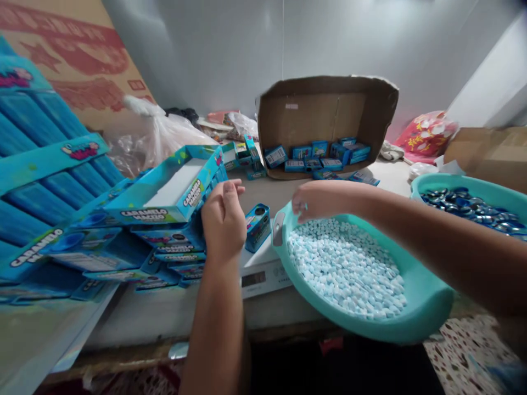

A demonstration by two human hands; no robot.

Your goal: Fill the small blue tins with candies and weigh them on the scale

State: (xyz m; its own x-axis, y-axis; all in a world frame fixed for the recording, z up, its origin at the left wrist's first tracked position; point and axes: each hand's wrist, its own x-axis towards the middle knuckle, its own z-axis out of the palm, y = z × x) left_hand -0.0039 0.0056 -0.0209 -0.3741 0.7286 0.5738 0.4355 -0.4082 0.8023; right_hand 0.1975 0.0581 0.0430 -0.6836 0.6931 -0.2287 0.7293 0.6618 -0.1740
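My left hand (224, 216) is closed beside a stack of blue display boxes, with its back to me and most of its fingers hidden. Whatever it may hold does not show. The topmost display box (168, 211), lettered "CARAMELO MACIZO", is open with a white inside. My right hand (308, 202) hangs over the far left rim of a turquoise basin (428, 307), its fingers curled in on pale blue candies. Many small pale candies (349, 269) lie in that basin. A small blue tin (258, 227) stands upright on a white scale (265, 274) between my hands.
A cardboard box (325, 104) on its side holds several small blue boxes (302, 153). Another turquoise basin (481, 184) with shiny blue lids (469, 206) stands right. Large blue display trays (45, 159) lean at left. Plastic bags (156, 131) lie behind.
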